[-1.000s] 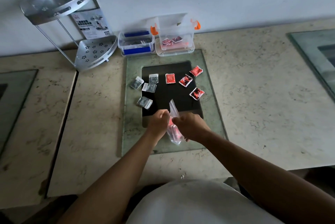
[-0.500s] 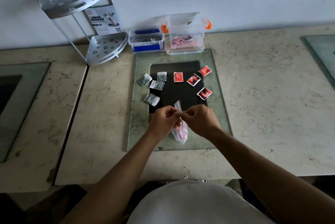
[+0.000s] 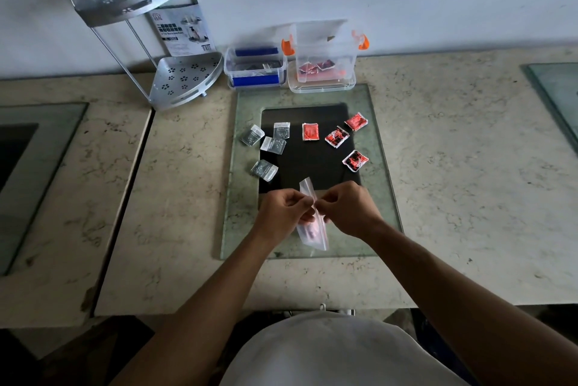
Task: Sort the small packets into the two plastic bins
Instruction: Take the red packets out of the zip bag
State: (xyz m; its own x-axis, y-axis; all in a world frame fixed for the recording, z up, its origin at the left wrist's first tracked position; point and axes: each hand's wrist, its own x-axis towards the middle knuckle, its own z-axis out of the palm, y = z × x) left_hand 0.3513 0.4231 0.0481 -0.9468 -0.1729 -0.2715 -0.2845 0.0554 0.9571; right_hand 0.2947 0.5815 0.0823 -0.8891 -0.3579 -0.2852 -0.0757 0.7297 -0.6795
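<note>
My left hand point(image 3: 286, 212) and my right hand point(image 3: 347, 209) both pinch the top of a clear zip bag point(image 3: 312, 223) that hangs over the glass panel point(image 3: 247, 198), with something pinkish inside. Beyond it, several silver packets point(image 3: 275, 144) lie at the left of the dark square. Several red packets point(image 3: 337, 136) lie at the right. Against the wall stand a blue-clipped bin point(image 3: 256, 69) holding silver packets and an orange-clipped bin point(image 3: 323, 63) holding red packets.
A silver two-tier corner rack point(image 3: 150, 29) with a printed label stands at the back left on the marble counter point(image 3: 453, 166). Other glass panels sit at the far left point(image 3: 28, 173) and far right point(image 3: 556, 94).
Both hands rose a little and moved together to pinch the bag's top edge. The camera view shifted, so everything sits further right in the frame.
</note>
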